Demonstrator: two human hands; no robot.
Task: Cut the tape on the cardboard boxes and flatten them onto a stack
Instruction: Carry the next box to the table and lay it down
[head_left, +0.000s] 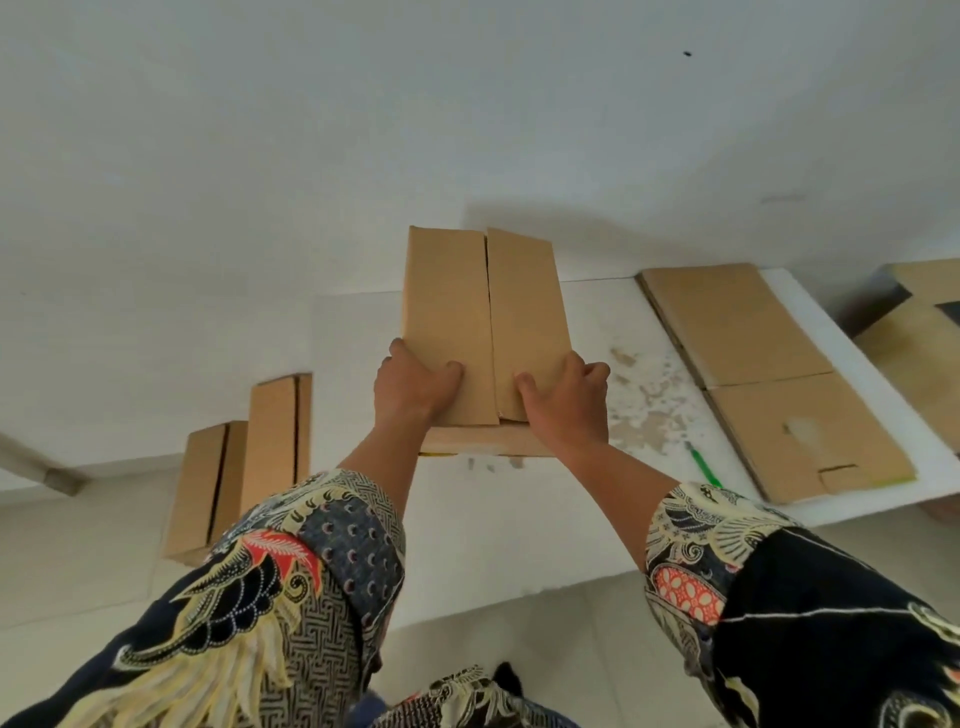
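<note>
Cardboard box (483, 332) on the table (597, 322): our left hand (413, 382) and right hand (566, 402) curl around its near corners; we should press evenly.

Matt brown cardboard box (483, 322) on chipped white-painted table (644, 405)

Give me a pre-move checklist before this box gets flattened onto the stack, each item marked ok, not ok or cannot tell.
1. Top seam of the box open: ok, a dark gap runs between the flaps.
2. Both hands on it: ok, left hand and right hand grip the near end.
3. Bottom tape cut: cannot tell, underside hidden.
4. Green cutter out of the way: ok, lying on the table to the right.
5. Flattened stack ready: ok, lying flat on the right.
</note>
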